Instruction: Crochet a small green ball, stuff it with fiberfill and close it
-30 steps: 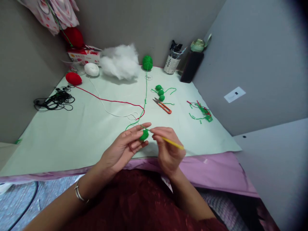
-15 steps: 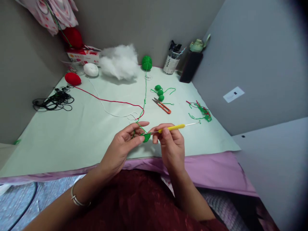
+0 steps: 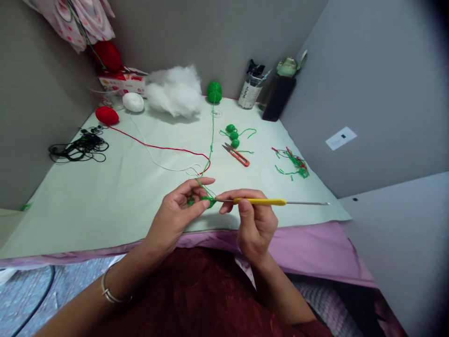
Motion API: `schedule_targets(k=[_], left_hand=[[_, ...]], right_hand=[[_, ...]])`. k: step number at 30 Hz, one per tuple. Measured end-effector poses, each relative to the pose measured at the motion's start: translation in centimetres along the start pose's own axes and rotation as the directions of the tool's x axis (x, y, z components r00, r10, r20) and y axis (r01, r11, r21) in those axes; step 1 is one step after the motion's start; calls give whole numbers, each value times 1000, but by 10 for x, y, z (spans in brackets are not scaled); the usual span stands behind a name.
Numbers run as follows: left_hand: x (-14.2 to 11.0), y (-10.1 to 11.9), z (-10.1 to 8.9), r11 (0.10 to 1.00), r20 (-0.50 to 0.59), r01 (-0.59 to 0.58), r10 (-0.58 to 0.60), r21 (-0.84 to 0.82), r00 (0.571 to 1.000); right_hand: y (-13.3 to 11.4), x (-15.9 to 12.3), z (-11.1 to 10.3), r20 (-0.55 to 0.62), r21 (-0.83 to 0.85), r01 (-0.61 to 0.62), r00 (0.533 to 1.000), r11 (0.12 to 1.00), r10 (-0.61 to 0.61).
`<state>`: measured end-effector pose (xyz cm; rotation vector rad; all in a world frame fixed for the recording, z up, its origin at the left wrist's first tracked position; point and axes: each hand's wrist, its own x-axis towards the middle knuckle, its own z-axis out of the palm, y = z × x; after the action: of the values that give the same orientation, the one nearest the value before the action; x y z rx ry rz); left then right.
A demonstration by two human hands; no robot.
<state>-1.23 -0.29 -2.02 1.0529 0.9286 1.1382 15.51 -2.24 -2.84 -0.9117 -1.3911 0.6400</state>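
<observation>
Between the thumb and fingers of my left hand (image 3: 178, 206) a small green crochet piece (image 3: 211, 201) is pinched, partly hidden by the fingers. Green yarn (image 3: 212, 135) runs over the raised index finger and back to a green yarn ball (image 3: 214, 92). My right hand (image 3: 257, 220) grips a crochet hook (image 3: 263, 201) by its yellow handle. One metal end of the hook points left and touches the green piece; the other end sticks out to the right over the table.
Orange thread snips (image 3: 239, 157) lie beyond my hands beside several small green crocheted balls (image 3: 234, 135). Yarn scraps (image 3: 296, 164) lie to the right. Red yarn (image 3: 107, 115), white yarn (image 3: 133, 102), white stuffing (image 3: 175, 91) and a black cord tangle (image 3: 84, 146) are at the left and back.
The hook has swung from pointing down toward me to lying nearly level, its free end out to the right. My left hand has turned the green piece, which shows less now.
</observation>
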Motion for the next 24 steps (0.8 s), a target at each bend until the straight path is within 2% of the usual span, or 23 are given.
schedule_targets(k=[3,8,10,14,20,24], left_hand=[[1,-1,0,1000,-12,-2,2,21,1000],[0,-2,1,998,-70,-23,27,55,997],[0,-1,2,996,-90,-47,54,78,994],[-1,3,4,990,-95,-72,83,118,992],[0,6,2,992,-72,-50,59,116,996],[-1,3,4,993,-93,-48,58,106,994]], right_hand=[[2,1,0,20,-17,4,1000,1000,-3],[5,-1,1,70,-147,197,980,969,-188],[6,-2,1,70,-154,230,973,961,-221],[7,-3,2,50,-171,237,972,956,-232],[6,0,3,34,-128,204,979,971,-202],[9,1,3,70,-208,271,963,940,-262]])
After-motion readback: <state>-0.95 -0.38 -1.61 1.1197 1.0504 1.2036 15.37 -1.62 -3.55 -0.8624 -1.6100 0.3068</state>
